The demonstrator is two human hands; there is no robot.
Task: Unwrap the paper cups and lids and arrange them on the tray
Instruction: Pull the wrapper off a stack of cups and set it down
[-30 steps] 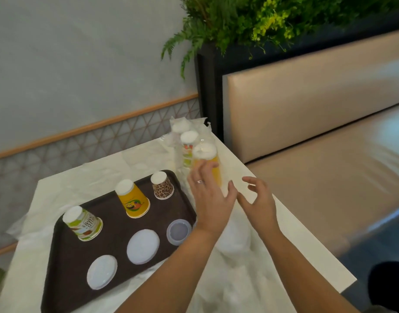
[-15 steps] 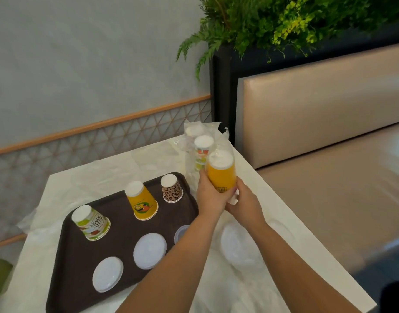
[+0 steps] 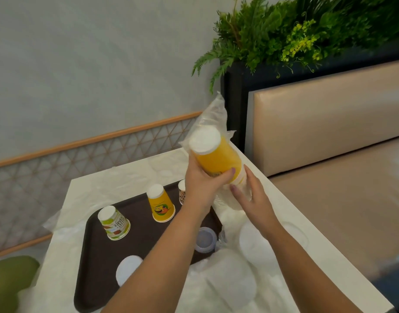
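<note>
Both hands are up over the table, working a tilted stack of orange paper cups that sits in a crinkly clear plastic sleeve. The left hand grips the stack round its middle, and the right hand holds the lower end with the wrap bunched there. The sleeve's loose end sticks up past the stack's flat white top.

Below sits a dark brown tray with rounded corners, near the table's left side. On it, upside down: a green-print cup, a yellow cartoon cup and a patterned one half hidden behind the wrist. Flat round white lids and a translucent lid lie in front. Loose lids and wrap crowd the table right of the tray
</note>
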